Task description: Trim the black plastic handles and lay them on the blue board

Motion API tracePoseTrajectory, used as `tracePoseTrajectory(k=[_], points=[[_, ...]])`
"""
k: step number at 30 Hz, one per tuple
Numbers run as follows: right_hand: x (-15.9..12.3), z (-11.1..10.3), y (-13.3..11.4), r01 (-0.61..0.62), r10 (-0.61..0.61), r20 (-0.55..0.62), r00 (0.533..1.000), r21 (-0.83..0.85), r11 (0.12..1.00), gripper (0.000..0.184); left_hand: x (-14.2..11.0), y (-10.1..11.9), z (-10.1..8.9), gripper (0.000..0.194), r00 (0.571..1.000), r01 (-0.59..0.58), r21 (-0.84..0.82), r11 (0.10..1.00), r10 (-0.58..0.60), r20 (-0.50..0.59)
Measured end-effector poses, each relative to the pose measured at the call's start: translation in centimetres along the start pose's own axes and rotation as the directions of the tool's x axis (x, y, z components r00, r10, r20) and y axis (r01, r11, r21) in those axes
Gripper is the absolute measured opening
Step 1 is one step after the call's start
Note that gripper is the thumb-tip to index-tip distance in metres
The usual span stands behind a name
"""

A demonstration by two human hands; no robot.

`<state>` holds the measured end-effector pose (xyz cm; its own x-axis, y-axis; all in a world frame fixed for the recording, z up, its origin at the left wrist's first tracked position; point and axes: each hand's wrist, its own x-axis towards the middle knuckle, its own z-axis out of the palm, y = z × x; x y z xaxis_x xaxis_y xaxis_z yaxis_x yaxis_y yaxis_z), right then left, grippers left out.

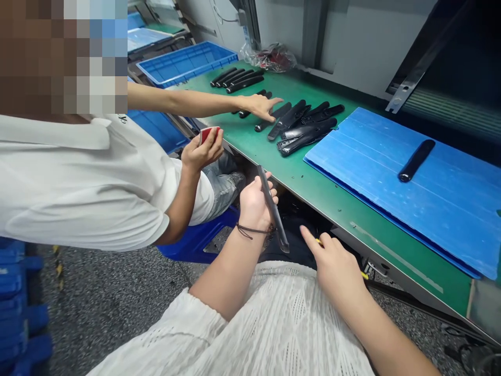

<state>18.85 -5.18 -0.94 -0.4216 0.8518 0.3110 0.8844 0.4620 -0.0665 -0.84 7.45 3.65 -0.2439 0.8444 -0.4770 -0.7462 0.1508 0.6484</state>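
Note:
My left hand (pixel 254 206), with a dark cord around its wrist, grips a long, slim black plastic handle (pixel 273 209) that stands tilted below the bench edge. My right hand (pixel 332 256) is closed on a thin yellow item (pixel 319 242), mostly hidden by my fingers. Both hands are in front of the green workbench (pixel 344 198). Several black handles (pixel 301 128) lie in loose rows on it. One more black handle (pixel 417 160) rests on a blue corrugated plastic sheet (pixel 391 209).
A co-worker in a white shirt (pixel 86 177) stands at the left, one hand (pixel 260 107) over the black handles and the other (pixel 203 151) holding a small red item (pixel 207 134). Blue crates (pixel 183 62) and a plastic bag (pixel 270 57) lie beyond the bench.

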Motion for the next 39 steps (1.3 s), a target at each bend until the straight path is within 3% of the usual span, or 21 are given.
tracePoseTrajectory(k=[2,4,6,8,10,12,13,14,16,17,18,19,20,21,23,25,27,29,30,35,39], points=[[0.2,0.6,0.2,-0.05,0.049,0.095,0.994,0.01,0.999,0.083,0.0,0.3,-0.2,0.028,1.0,-0.005,-0.015,1.0,0.005,-0.015],[0.4,0.6,-0.2,-0.144,0.119,0.129,0.984,0.201,0.969,0.077,-0.1,0.4,-0.3,0.028,0.999,-0.018,-0.023,1.0,0.018,-0.031],[0.7,0.2,-1.1,-0.219,0.159,0.16,0.974,0.506,0.834,0.062,-0.2,0.2,-0.4,0.028,0.998,-0.039,-0.032,0.999,0.038,-0.048],[1.0,-0.4,-2.2,-0.226,0.172,0.151,0.973,0.749,0.623,0.041,-0.2,-0.3,-0.5,0.027,0.996,-0.064,-0.033,0.997,0.062,-0.057],[1.3,-1.0,-3.1,-0.165,0.21,0.071,0.975,0.864,0.475,0.016,-0.2,-0.9,-0.8,0.026,0.995,-0.092,0.012,0.996,0.093,-0.047],[1.5,-1.5,-3.5,-0.086,0.259,-0.032,0.965,0.897,0.433,0.006,-0.6,-1.5,-1.5,0.019,0.973,-0.222,0.175,0.959,0.23,-0.028],[1.4,-1.8,-3.5,-0.054,0.264,-0.07,0.962,0.898,0.436,0.005,-1.0,-1.7,-2.0,0.018,0.926,-0.358,0.306,0.882,0.376,-0.002],[1.4,-2.2,-3.5,-0.031,0.254,-0.092,0.963,0.896,0.443,0.005,-1.6,-1.9,-2.5,0.023,0.831,-0.517,0.445,0.731,0.553,0.059],[1.2,-3.2,-3.3,-0.001,0.218,-0.109,0.97,0.893,0.451,0.006,-3.2,-1.9,-3.6,0.036,0.513,-0.775,0.581,0.249,0.784,0.348],[1.0,-3.7,-3.2,0.006,0.2,-0.107,0.974,0.893,0.449,0.008,-4.0,-1.9,-4.0,0.038,0.366,-0.853,0.521,0.04,0.758,0.541],[0.9,-4.3,-3.1,0.01,0.182,-0.101,0.978,0.896,0.445,0.01,-4.8,-1.9,-4.4,0.039,0.248,-0.919,0.387,-0.08,0.644,0.723],[0.8,-4.8,-3.0,0.004,0.165,-0.086,0.982,0.897,0.441,0.011,-5.5,-2.0,-4.6,0.041,0.163,-0.965,0.244,-0.099,0.505,0.848],[0.7,-5.3,-2.9,-0.017,0.153,-0.057,0.987,0.895,0.447,0.011,-5.9,-2.1,-4.7,0.045,0.109,-0.99,0.135,-0.042,0.381,0.918],[0.6,-5.7,-2.8,-0.048,0.145,-0.022,0.989,0.883,0.467,0.014,-6.1,-2.3,-4.7,0.046,0.09,-0.996,0.082,0.04,0.299,0.95],[0.4,-6.3,-2.2,-0.074,0.117,0.011,0.993,0.83,0.553,0.018,-6.1,-2.5,-4.6,0.045,0.144,-0.98,0.1,0.174,0.263,0.954],[0.4,-6.5,-1.5,0.002,0.041,-0.041,0.998,0.732,0.681,0.019,-5.7,-2.7,-4.3,0.045,0.196,-0.962,0.132,0.238,0.27,0.943],[0.4,-6.6,-0.7,0.109,-0.063,-0.098,0.993,0.606,0.788,0.024,-5.5,-2.7,-4.1,0.045,0.188,-0.958,0.123,0.26,0.242,0.952],[0.6,-6.8,-0.2,0.133,-0.107,-0.08,0.991,0.528,0.838,0.019,-5.5,-2.6,-3.8,0.043,0.158,-0.959,0.1,0.266,0.207,0.966],[0.7,-6.9,-0.1,0.122,-0.105,-0.064,0.992,0.522,0.844,0.018,-5.6,-2.6,-3.6,0.041,0.142,-0.959,0.089,0.268,0.188,0.972],[1.6,-7.0,-0.4,0.092,-0.078,-0.048,0.996,0.551,0.83,0.055,-6.0,-2.8,-3.2,0.036,0.078,-0.961,0.041,0.274,0.125,0.989],[2.1,-6.6,-0.4,0.133,-0.106,-0.083,0.991,0.478,0.868,0.058,-5.9,-2.7,-3.1,0.036,0.096,-0.965,0.063,0.255,0.118,0.988]])
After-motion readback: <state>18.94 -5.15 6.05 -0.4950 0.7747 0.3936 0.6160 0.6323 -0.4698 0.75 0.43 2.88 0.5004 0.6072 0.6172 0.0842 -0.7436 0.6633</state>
